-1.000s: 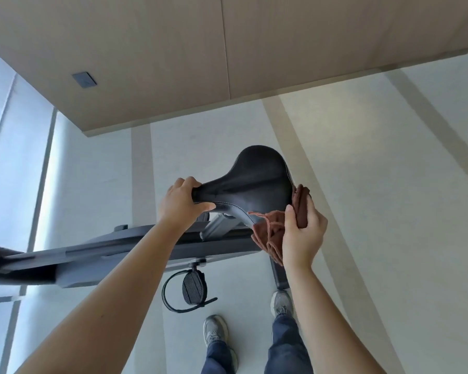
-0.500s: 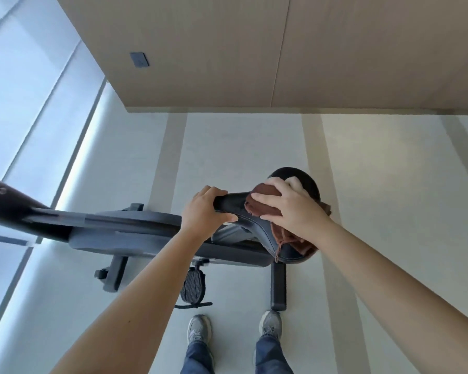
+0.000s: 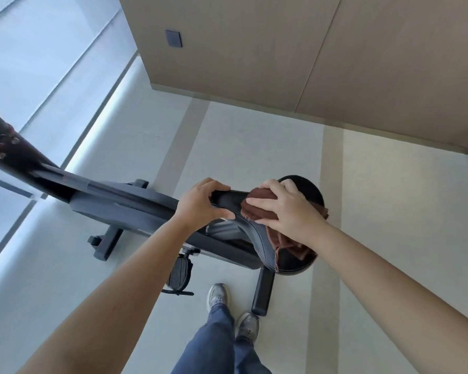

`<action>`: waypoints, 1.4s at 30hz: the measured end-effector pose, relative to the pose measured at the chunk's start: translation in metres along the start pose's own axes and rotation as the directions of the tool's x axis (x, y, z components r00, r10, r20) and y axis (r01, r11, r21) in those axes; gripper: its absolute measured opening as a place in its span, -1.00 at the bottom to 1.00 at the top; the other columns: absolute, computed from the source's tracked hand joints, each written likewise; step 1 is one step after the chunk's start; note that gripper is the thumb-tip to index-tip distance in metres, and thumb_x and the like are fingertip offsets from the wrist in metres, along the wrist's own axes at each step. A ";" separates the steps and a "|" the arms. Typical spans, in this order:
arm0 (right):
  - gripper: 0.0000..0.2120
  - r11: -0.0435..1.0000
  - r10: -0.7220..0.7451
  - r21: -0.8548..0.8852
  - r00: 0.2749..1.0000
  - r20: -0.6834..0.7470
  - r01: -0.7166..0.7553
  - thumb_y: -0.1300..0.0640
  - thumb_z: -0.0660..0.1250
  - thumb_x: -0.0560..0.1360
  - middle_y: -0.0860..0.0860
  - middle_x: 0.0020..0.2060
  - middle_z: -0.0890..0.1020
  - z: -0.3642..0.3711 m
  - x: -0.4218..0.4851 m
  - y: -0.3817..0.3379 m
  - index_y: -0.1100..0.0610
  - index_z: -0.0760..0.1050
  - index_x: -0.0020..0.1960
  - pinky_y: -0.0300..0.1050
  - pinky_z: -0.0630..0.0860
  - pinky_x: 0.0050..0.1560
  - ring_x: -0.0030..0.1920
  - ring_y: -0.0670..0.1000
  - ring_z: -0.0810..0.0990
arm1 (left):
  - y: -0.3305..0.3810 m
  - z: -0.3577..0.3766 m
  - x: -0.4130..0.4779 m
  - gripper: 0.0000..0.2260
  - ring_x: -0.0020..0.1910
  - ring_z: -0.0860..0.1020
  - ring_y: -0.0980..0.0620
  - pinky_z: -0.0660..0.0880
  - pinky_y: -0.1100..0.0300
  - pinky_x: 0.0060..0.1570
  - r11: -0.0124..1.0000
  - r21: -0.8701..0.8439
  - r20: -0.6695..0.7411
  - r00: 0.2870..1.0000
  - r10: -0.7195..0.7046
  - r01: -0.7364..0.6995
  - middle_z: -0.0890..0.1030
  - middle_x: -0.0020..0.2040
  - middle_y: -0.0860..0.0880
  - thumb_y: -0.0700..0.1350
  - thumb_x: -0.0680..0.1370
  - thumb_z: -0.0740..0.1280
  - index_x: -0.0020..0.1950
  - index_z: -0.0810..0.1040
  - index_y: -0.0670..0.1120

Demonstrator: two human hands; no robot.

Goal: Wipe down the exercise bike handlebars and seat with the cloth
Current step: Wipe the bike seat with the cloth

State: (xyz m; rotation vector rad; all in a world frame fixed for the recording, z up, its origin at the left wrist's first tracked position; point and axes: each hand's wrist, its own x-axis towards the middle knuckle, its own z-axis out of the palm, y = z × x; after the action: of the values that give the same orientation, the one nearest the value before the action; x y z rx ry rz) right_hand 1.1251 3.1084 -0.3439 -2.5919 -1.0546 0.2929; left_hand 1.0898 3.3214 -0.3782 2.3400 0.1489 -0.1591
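Under us the pale floor (image 3: 389, 211) takes most of the view, bare to the right of the bike and on to the foot of the wood-panelled wall (image 3: 254, 63), while on the left it ends at the bright glazing (image 3: 38, 63). The exercise bike (image 3: 125, 203) lies across this floor from the left edge to the middle, its front stabiliser (image 3: 106, 244) toward the glazing and its rear stabiliser (image 3: 262, 295) just beside our shoes (image 3: 216, 295). The black seat (image 3: 254, 238) sits at the bike's right end, its broad back edge rounding off toward the open floor and its narrow nose pointing left. Our left hand (image 3: 200, 203) grips that nose, fingers curled over the far edge and thumb along the near edge. Our right hand (image 3: 289, 209) lies on top of the seat with bent fingers and thumb closed round the brown cloth (image 3: 260, 197), pressing the wad onto the middle of the seat; the rest of the cloth trails under the wrist toward the seat's near edge. A pedal (image 3: 179, 273) hangs below the frame, left of our shoes. A small grey plate (image 3: 173, 38) sits on the wall near its left corner.
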 end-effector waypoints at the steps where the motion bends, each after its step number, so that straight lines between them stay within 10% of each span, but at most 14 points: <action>1: -0.59 1.000 -0.014 -0.006 1.000 0.006 0.014 -0.01 0.36 0.45 0.07 0.25 0.42 0.002 0.011 -0.007 -0.06 0.46 0.29 0.13 0.41 0.13 0.09 0.18 0.35 | 0.000 -0.001 0.002 -0.50 -0.09 0.44 0.15 0.27 0.35 -0.20 1.000 -0.012 0.014 1.000 -0.001 0.001 0.50 -0.03 0.13 0.01 0.18 0.58 0.07 0.55 0.04; 18: -0.61 0.991 -0.128 0.046 0.989 0.076 0.125 -0.01 0.35 0.47 0.05 0.21 0.44 -0.006 0.039 0.000 -0.11 0.46 0.28 0.08 0.41 0.15 0.10 0.13 0.37 | 0.007 0.002 -0.001 -0.47 -0.01 0.45 0.09 0.32 0.23 -0.06 0.998 -0.008 0.002 0.998 -0.056 0.056 0.51 0.01 0.07 -0.02 0.19 0.57 0.12 0.52 0.00; 25: -0.65 0.932 -0.363 0.091 0.909 0.204 0.351 0.00 0.39 0.43 0.01 0.21 0.46 -0.022 0.029 0.050 -0.12 0.52 0.21 0.04 0.42 0.13 0.05 0.13 0.38 | 0.023 0.021 -0.025 -0.40 0.30 0.36 0.11 0.20 0.33 0.22 0.977 -0.040 -0.146 0.966 -0.212 0.208 0.41 0.34 0.10 -0.09 0.33 0.50 0.33 0.39 -0.01; 35: -0.63 0.853 -0.516 0.250 0.815 0.265 0.459 0.05 0.40 0.44 0.04 0.11 0.49 -0.019 0.072 0.043 -0.06 0.51 0.23 -0.01 0.38 0.23 0.12 0.16 0.43 | 0.089 0.087 -0.071 -0.56 0.24 0.43 0.03 0.30 0.18 0.24 0.786 -0.421 -0.417 0.673 -0.611 0.453 0.45 0.30 0.03 -0.12 0.42 0.43 0.28 0.46 -0.04; 42: -0.58 0.818 -0.575 0.238 0.747 0.334 0.523 0.03 0.42 0.41 0.03 0.17 0.45 -0.030 0.059 0.077 -0.10 0.48 0.25 -0.03 0.33 0.29 0.17 0.13 0.42 | 0.128 0.147 -0.084 -0.49 0.32 0.33 0.07 0.16 0.36 0.21 0.747 -0.512 -0.438 0.620 -0.651 0.423 0.41 0.34 -0.02 -0.05 0.43 0.42 0.34 0.38 -0.08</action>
State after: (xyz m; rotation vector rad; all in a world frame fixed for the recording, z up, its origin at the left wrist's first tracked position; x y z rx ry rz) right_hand 1.2253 3.0920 -0.3484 -2.0126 -1.8166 0.7198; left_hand 1.0170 3.1227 -0.3772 1.8147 1.1346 0.3050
